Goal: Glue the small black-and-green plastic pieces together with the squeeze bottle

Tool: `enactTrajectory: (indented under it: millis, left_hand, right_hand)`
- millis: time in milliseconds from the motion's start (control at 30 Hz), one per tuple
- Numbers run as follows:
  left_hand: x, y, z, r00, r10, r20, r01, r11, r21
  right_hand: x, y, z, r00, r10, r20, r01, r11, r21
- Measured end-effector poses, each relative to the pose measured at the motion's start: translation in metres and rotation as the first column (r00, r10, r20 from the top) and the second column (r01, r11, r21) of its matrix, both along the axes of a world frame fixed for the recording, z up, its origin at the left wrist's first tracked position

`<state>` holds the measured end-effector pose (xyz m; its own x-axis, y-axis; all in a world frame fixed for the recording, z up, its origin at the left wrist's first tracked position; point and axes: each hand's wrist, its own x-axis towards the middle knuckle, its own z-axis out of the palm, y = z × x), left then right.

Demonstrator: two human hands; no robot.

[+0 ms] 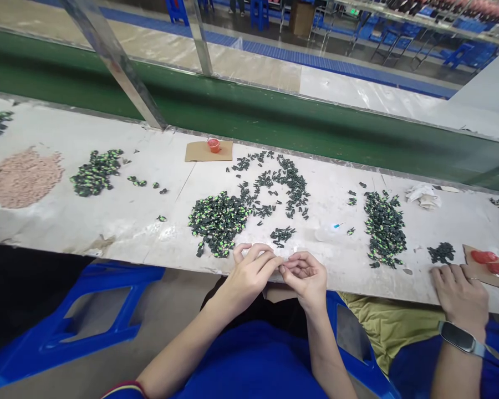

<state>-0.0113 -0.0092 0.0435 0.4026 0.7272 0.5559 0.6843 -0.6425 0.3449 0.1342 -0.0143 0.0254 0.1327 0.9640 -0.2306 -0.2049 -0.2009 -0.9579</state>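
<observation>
My left hand (249, 271) and my right hand (305, 274) meet at the front edge of the white worktable (120, 221), fingertips pinched together around something too small to make out. Just beyond them lies a dense heap of small black-and-green parts (218, 221). A small cluster of dark parts (281, 235) sits right ahead of my fingers, and a looser scatter of dark parts (280, 180) spreads farther back.
A co-worker's hand with a wristwatch (459, 293) rests at the right by a cardboard with red caps (488, 260). More part piles (385, 227) (95, 172), a pinkish pile (23, 177), an orange cup on cardboard (213, 145), a crumpled rag (424, 195), a green conveyor belt (274, 119) and a blue stool (87, 316).
</observation>
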Motion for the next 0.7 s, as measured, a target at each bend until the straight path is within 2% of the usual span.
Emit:
enactTrajectory:
  millis: [100, 233, 367, 500, 700]
  left_hand:
    - [-0.002, -0.002, 0.001, 0.999, 0.002, -0.045, -0.001, 1.000, 0.031]
    - [-0.005, -0.004, 0.000, 0.995, 0.022, -0.102, -0.016, 0.998, 0.057]
    - [-0.010, -0.001, -0.002, 0.989, -0.027, -0.142, 0.021, 0.999, -0.047]
    - [-0.015, 0.002, -0.006, 0.994, -0.058, -0.091, 0.043, 0.986, -0.161]
    - [-0.017, 0.003, -0.006, 0.998, -0.064, -0.023, 0.058, 0.977, -0.204]
  right_hand:
    - [-0.002, 0.003, -0.001, 0.999, 0.022, -0.041, -0.022, 1.000, -0.011]
    - [0.000, 0.009, 0.000, 0.989, 0.115, -0.088, -0.121, 0.991, -0.062]
    - [0.002, 0.011, 0.001, 0.982, 0.174, -0.077, -0.182, 0.977, -0.112]
    - [0.004, 0.008, 0.002, 0.983, 0.182, -0.033, -0.184, 0.979, -0.083]
    - [0.008, 0.004, 0.005, 0.975, 0.220, 0.013, -0.219, 0.975, -0.045]
